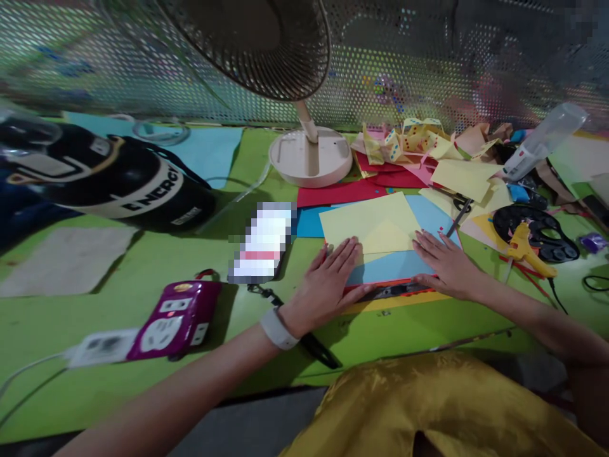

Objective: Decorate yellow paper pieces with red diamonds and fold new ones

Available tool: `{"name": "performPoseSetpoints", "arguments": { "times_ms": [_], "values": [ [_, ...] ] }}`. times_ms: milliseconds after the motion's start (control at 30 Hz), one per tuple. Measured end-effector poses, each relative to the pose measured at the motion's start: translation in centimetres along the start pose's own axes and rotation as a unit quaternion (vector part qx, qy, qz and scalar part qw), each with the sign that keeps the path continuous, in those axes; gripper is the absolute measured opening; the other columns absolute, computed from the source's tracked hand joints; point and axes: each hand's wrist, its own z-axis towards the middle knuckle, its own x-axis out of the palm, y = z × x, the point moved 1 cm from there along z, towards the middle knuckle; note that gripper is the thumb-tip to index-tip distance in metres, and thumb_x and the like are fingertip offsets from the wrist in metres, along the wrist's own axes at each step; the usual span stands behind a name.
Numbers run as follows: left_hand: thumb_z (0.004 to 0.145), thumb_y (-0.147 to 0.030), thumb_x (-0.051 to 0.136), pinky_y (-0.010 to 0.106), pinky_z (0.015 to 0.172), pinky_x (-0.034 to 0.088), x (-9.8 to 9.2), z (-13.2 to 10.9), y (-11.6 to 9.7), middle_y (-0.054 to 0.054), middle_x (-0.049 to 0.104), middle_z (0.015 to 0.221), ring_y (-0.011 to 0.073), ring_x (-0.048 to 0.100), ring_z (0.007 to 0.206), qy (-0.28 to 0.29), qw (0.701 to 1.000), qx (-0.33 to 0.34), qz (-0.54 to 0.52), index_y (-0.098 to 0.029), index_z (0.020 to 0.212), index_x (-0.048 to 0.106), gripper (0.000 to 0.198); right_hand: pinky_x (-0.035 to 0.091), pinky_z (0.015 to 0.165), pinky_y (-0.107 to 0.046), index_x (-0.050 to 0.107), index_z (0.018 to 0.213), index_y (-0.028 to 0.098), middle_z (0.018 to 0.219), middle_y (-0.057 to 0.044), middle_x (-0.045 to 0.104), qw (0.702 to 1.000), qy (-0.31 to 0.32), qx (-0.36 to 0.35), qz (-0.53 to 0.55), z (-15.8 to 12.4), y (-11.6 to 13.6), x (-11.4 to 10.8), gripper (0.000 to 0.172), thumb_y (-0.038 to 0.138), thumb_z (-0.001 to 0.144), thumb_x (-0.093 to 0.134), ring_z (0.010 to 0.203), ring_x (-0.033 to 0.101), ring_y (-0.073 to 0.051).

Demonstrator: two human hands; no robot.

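Green table [143, 266] before a perforated screen [428, 63]: left hand [326, 282] and right hand [445, 263] rest open, fingers flat, on stacked paper [371, 222].

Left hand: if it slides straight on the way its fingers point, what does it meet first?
Most likely the yellow paper: the left hand lies flat on the blue sheet, and its fingers sit right at the yellow edge.

A green table [181, 257] runs back to a perforated metal screen [428, 63], a pale fan [257, 44] standing before it in dim, greenish light.
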Motion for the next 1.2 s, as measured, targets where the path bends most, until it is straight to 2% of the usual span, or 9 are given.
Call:
{"name": "performPoseSetpoints", "arguments": {
  "times_ms": [200,333,500,667,800,900,1000,1100,1200],
  "values": [
    [0.093,-0.053,0.04,0.045,0.089,0.047,-3.1,2.9,0.0,0.016,0.065,0.116,0.0301,0.06,0.106,-0.031,0.999,-0.034,-0.027,-0.015,0.111,0.063,0.048,0.02,0.117,-0.051,0.037,0.144,0.011,0.152,-0.017,0.031,1.0,-0.028,-0.004,-0.01,0.1,-0.1,0.1,0.074,0.063,0.093,0.025,0.144,0.023,-0.029],
    [0.094,-0.042,0.042,0.031,0.063,0.045,-4.1,6.3,-1.1,0.009,0.071,0.082,0.0207,0.064,0.071,0.075,0.986,-0.095,-0.114,-0.017,0.091,0.064,0.033,0.02,0.117,-0.052,0.039,0.143,0.01,0.152,-0.018,0.032,1.0,-0.021,-0.009,-0.003,0.0,-0.2,-0.1,0.073,0.062,0.094,0.026,0.144,0.023,-0.03],
    [0.087,-0.048,0.05,0.026,0.054,0.04,-2.4,8.8,-1.2,0.001,0.062,0.047,0.0152,0.058,0.048,0.186,0.94,-0.148,-0.245,-0.019,0.063,0.056,0.038,0.022,0.116,-0.052,0.038,0.143,0.009,0.152,-0.017,0.031,1.0,-0.019,-0.006,-0.007,0.1,-0.2,0.1,0.073,0.062,0.094,0.025,0.143,0.025,-0.03],
    [0.081,-0.062,0.052,0.027,0.048,0.045,-1.3,8.9,-0.4,0.002,0.061,0.045,0.0151,0.058,0.04,0.255,0.872,-0.228,-0.35,-0.019,0.05,0.051,0.053,0.021,0.116,-0.052,0.042,0.141,0.01,0.151,-0.016,0.035,0.999,-0.03,-0.006,-0.009,-0.2,-0.5,0.3,0.071,0.061,0.094,0.026,0.142,0.028,-0.03],
    [0.077,-0.067,0.055,0.027,0.046,0.046,-1.3,9.2,-0.2,0.004,0.061,0.044,0.0151,0.058,0.039,0.263,0.864,-0.224,-0.367,-0.018,0.047,0.051,0.057,0.028,0.113,-0.05,0.051,0.133,0.006,0.146,-0.02,0.042,0.999,-0.048,0.017,0.002,0.0,-1.1,-1.1,0.069,0.059,0.095,0.03,0.139,0.034,-0.032],
    [0.075,-0.065,0.058,0.027,0.047,0.047,-1.2,9.5,-0.1,0.005,0.061,0.043,0.0154,0.058,0.04,0.267,0.856,-0.218,-0.386,-0.018,0.045,0.052,0.056,0.039,0.104,-0.048,0.059,0.121,0.008,0.132,-0.02,0.057,0.996,-0.063,0.056,0.039,1.4,-0.8,-3.5,0.054,0.051,0.095,0.038,0.127,0.049,-0.032],
    [0.071,-0.062,0.065,0.028,0.047,0.046,-1.3,9.9,0.0,0.004,0.06,0.042,0.0166,0.059,0.042,0.28,0.841,-0.23,-0.402,-0.018,0.046,0.053,0.053,0.052,0.079,-0.036,0.064,0.098,0.017,0.098,-0.01,0.071,0.983,-0.008,0.12,0.139,3.9,-0.1,-5.1,0.031,0.042,0.095,0.044,0.09,0.068,-0.024],
    [0.068,-0.059,0.07,0.028,0.048,0.047,-1.3,10.1,0.3,0.003,0.06,0.042,0.017,0.06,0.044,0.295,0.827,-0.232,-0.419,-0.017,0.047,0.054,0.05,0.049,0.057,-0.024,0.06,0.087,0.018,0.072,-0.002,0.071,0.942,0.12,0.137,0.281,6.4,0.3,-4.7,0.018,0.035,0.091,0.054,0.059,0.067,-0.014],
    [0.064,-0.054,0.075,0.028,0.051,0.047,-1.2,10.3,0.7,0.002,0.061,0.045,0.0174,0.062,0.047,0.324,0.8,-0.241,-0.443,-0.017,0.049,0.055,0.044,0.047,0.047,-0.019,0.056,0.081,0.017,0.06,0.001,0.067,0.887,0.202,0.175,0.377,8.0,-0.1,-3.5,0.017,0.031,0.086,0.063,0.047,0.064,-0.011]
  ]
}}
